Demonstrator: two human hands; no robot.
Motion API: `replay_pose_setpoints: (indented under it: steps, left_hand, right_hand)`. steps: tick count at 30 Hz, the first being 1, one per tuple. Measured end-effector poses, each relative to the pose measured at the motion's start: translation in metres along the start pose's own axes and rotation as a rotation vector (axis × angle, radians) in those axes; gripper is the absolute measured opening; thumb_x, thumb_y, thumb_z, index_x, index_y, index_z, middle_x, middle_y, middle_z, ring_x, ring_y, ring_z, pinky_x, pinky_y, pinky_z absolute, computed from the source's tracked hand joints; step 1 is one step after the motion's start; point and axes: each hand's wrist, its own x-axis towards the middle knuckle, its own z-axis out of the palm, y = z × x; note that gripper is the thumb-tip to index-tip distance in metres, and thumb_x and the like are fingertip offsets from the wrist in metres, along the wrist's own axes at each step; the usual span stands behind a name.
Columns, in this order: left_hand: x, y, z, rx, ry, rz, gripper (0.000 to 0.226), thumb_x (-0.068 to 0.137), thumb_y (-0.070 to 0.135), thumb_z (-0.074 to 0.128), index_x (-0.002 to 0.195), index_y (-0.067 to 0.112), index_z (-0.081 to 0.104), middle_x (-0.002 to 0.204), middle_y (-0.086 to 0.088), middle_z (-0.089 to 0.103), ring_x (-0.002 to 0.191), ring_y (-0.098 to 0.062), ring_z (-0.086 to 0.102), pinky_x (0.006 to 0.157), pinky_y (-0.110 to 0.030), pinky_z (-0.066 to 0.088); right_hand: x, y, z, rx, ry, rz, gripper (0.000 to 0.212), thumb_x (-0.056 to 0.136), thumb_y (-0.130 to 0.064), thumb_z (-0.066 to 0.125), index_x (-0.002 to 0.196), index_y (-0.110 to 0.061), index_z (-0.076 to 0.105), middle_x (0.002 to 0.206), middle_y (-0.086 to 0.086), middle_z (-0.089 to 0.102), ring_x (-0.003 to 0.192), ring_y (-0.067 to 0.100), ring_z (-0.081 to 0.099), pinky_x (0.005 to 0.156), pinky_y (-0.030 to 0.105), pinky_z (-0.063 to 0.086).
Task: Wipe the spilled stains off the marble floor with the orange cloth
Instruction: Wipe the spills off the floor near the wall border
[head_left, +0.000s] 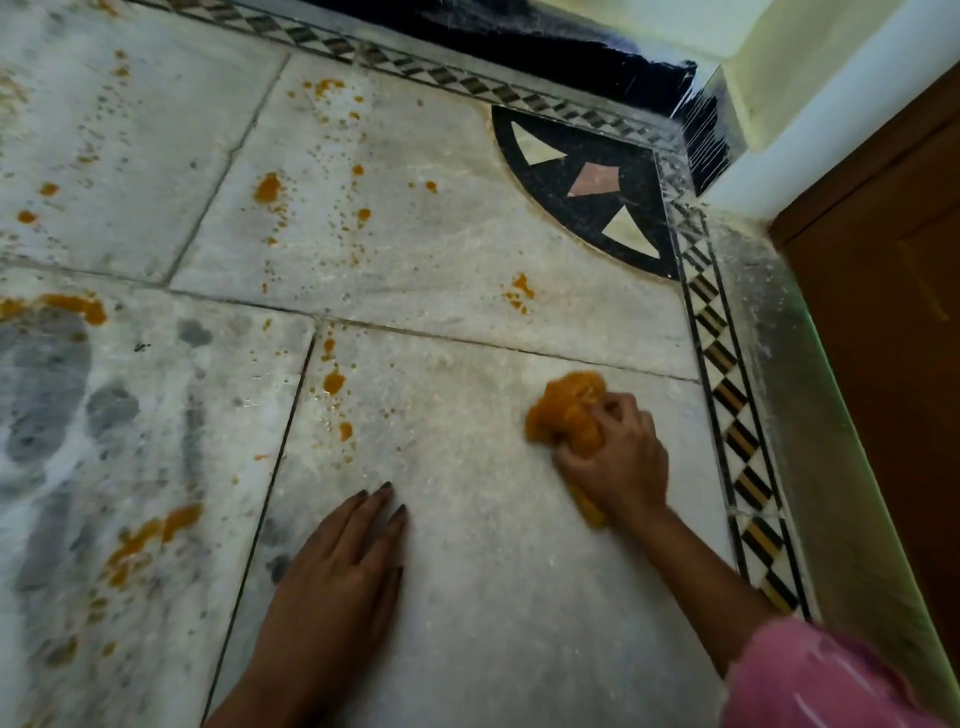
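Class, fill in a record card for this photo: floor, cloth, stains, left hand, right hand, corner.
floor: marble slabs, dark joints
cloth: orange, bunched
stains: orange splashes left of and beyond cloth
left hand: flat on floor, fingers straight
right hand: grips cloth on floor
corner: black inlay, patterned border

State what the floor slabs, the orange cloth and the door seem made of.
Floor slabs: likely marble, pale grey, veined, dull sheen. Orange cloth: soft fabric, bunched in the right hand. Door: probably wood, brown, panelled.
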Motion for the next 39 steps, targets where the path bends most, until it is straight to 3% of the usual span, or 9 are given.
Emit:
replay_pose_setpoints:
  steps: [4,8,12,15,20,25,29,35,39]
  left_hand:
    - [0.0,0.006,-0.001,-0.014,0.023,-0.018,0.06,0.097,0.036,0.017,0.115,0.003,0.065,0.128,-0.017,0.056,0.118,-0.027,0.044,0.105,-0.028,0.022]
    - [-0.008,0.004,-0.001,-0.01,0.008,-0.009,0.062,0.097,0.037,0.016,0.114,0.005,0.066,0.128,-0.016,0.057,0.117,-0.027,0.044,0.106,-0.025,0.018]
    - [-0.021,-0.004,-0.005,-0.012,0.029,0.006,0.059,0.097,0.038,0.019,0.115,0.007,0.066,0.128,-0.015,0.057,0.117,-0.026,0.044,0.104,-0.024,0.019]
    - [-0.029,-0.008,-0.006,-0.005,0.058,0.002,0.055,0.096,0.036,0.023,0.115,0.007,0.066,0.129,-0.014,0.057,0.119,-0.025,0.044,0.105,-0.025,0.021]
    - [-0.041,-0.009,-0.008,-0.016,0.066,-0.065,0.055,0.096,0.038,0.024,0.116,0.008,0.065,0.129,-0.015,0.056,0.119,-0.025,0.044,0.107,-0.026,0.021]
    - [-0.052,-0.014,-0.02,-0.01,0.049,-0.156,0.05,0.093,0.038,0.03,0.12,0.012,0.063,0.131,-0.012,0.055,0.119,-0.026,0.047,0.108,-0.022,0.018]
    - [-0.052,-0.022,-0.026,0.0,0.063,-0.217,0.049,0.093,0.038,0.031,0.12,0.013,0.063,0.132,-0.01,0.055,0.118,-0.026,0.05,0.102,-0.029,0.029]
    - [-0.062,-0.038,-0.026,0.072,0.068,-0.259,0.044,0.089,0.032,0.039,0.118,0.009,0.064,0.13,-0.013,0.056,0.112,-0.032,0.057,0.096,-0.043,0.039]
    - [-0.066,-0.036,-0.027,0.134,0.061,-0.29,0.046,0.087,0.032,0.038,0.118,0.009,0.064,0.128,-0.015,0.057,0.112,-0.034,0.058,0.099,-0.043,0.032]
  right_hand:
    - [0.062,-0.055,0.015,-0.009,-0.008,0.168,0.055,0.071,-0.054,0.062,0.118,-0.026,0.055,0.126,0.008,0.045,0.111,0.034,0.044,0.086,0.043,0.045]
    - [0.012,-0.101,0.028,0.005,-0.076,-0.209,0.059,0.064,-0.055,0.057,0.116,-0.028,0.058,0.125,0.008,0.05,0.102,0.033,0.048,0.08,0.041,0.045]
    - [-0.056,-0.033,0.004,0.117,-0.137,-0.489,0.058,0.058,-0.056,0.057,0.111,-0.032,0.062,0.114,0.007,0.06,0.088,0.03,0.056,0.074,0.037,0.05]
    - [-0.028,0.0,-0.002,0.031,-0.063,-0.293,0.058,0.058,-0.058,0.053,0.106,-0.027,0.066,0.108,0.007,0.058,0.088,0.03,0.056,0.068,0.037,0.051]
    - [0.049,-0.073,0.021,-0.03,-0.014,-0.011,0.053,0.069,-0.056,0.059,0.114,-0.027,0.058,0.122,0.006,0.049,0.106,0.033,0.047,0.082,0.041,0.046]
    - [-0.006,-0.146,0.036,0.04,-0.067,-0.371,0.059,0.059,-0.056,0.049,0.106,-0.025,0.064,0.115,0.008,0.058,0.091,0.033,0.054,0.073,0.039,0.045]
    - [-0.06,-0.085,0.018,0.117,-0.13,-0.672,0.059,0.056,-0.056,0.056,0.11,-0.031,0.063,0.113,0.007,0.062,0.082,0.031,0.057,0.07,0.037,0.051]
    - [0.016,-0.11,0.028,-0.018,-0.019,-0.222,0.059,0.059,-0.061,0.047,0.103,-0.026,0.065,0.113,0.007,0.056,0.095,0.033,0.053,0.071,0.039,0.048]
    - [0.0,-0.183,0.047,0.028,-0.072,-0.337,0.055,0.059,-0.056,0.049,0.101,-0.024,0.064,0.115,0.01,0.055,0.096,0.034,0.051,0.075,0.04,0.043]
